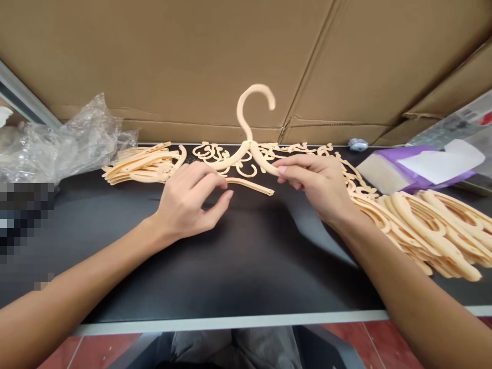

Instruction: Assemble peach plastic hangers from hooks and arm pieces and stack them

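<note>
A cream plastic clothes hanger stands upright in front of me, its hook at the top and its two arms sloping down and apart. The end of its right arm is pinched between the thumb and fingers of my right hand. My left hand curls around the left arm's end, which its fingers hide; thumb and index tips are a little apart. From beneath these fingers a thin cream strip runs to the right. Whether it joins the hanger is hidden.
Loose cream strips are piled at the left, small hook pieces at the back. Stacked hangers lie at the right beside a purple tissue pack. Crumpled clear plastic is at the far left. Cardboard walls the black table's back.
</note>
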{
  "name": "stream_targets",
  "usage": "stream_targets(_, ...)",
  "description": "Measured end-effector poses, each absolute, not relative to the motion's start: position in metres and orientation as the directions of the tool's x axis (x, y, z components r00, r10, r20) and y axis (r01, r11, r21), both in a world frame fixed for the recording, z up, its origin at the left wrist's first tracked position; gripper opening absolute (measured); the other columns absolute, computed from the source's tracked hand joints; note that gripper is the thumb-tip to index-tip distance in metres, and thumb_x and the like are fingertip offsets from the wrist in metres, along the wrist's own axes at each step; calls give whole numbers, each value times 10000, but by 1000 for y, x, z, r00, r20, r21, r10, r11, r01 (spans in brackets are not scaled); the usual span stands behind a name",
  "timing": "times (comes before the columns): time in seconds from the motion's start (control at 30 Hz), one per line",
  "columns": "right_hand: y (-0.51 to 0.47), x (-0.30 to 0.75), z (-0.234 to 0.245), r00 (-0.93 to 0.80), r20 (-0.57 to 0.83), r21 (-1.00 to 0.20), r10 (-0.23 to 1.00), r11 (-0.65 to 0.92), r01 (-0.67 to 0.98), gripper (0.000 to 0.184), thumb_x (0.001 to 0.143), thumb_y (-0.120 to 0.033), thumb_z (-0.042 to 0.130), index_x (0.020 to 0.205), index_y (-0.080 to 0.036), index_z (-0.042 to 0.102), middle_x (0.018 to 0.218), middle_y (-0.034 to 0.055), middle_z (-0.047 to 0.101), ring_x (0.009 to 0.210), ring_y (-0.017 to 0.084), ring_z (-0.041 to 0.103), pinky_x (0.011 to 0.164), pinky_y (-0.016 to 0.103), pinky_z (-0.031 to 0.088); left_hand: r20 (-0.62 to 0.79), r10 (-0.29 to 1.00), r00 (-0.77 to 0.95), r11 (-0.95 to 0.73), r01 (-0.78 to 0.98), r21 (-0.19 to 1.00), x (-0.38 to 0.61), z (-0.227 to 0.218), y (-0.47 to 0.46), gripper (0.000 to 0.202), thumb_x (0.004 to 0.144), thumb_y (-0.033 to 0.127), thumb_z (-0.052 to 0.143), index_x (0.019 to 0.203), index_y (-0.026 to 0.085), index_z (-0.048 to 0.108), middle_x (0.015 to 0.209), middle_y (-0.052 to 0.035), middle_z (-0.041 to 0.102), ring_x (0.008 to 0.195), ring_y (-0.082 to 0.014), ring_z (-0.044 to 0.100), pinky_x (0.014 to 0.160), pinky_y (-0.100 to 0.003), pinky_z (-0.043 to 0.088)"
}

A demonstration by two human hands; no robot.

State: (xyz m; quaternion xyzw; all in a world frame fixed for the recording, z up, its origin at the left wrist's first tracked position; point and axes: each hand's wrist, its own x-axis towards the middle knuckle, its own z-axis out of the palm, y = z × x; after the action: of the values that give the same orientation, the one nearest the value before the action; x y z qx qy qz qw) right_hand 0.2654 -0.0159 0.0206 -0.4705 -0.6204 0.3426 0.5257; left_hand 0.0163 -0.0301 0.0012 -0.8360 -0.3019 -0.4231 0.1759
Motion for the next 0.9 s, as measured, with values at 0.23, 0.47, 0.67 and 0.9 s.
stream_targets(0.23, -9, 271, 22, 210, 338, -941, 918, 324, 97, 121, 687, -156, 677, 692, -196, 792, 543, -3, 630, 449, 90, 416, 454, 264, 293, 618, 780, -97, -462, 578, 673, 4, 9, -8, 261, 929, 357, 638, 732, 186, 642, 627, 27, 549, 574, -111, 459, 586, -286, 362)
stream_targets(0.47, -11, 268, 22, 137, 365, -922, 921, 338, 188, 121, 666, -179, 664, 651, -202, 782, 527, -9, 621, 534, 133, 534, 519, 278, 391, 431, 867, -248, -407, 145, 902, -6, 16, 12, 235, 913, 401, 695, 901, 169, 653, 763, 10, 637, 585, -94, 534, 571, -257, 422)
stream_targets(0.67, -18, 262, 23, 26, 337, -903, 941, 315, 294, 133, 654, -252, 658, 660, -188, 774, 502, -21, 621, 488, 114, 472, 501, 267, 370, 365, 923, 125, -375, 513, 772, 8, 11, -12, 289, 785, 416, 788, 962, 201, 710, 772, 15, 644, 664, -137, 546, 619, -249, 415)
stream_targets(0.9, -15, 264, 18, 39, 367, -877, 930, 331, 348, 151, 693, -256, 648, 702, -172, 774, 543, -14, 632, 537, 117, 485, 544, 266, 382, 311, 950, -37, -300, 180, 937, 5, 8, 1, 206, 919, 344, 654, 793, 181, 648, 762, -18, 629, 659, -146, 579, 601, -252, 486)
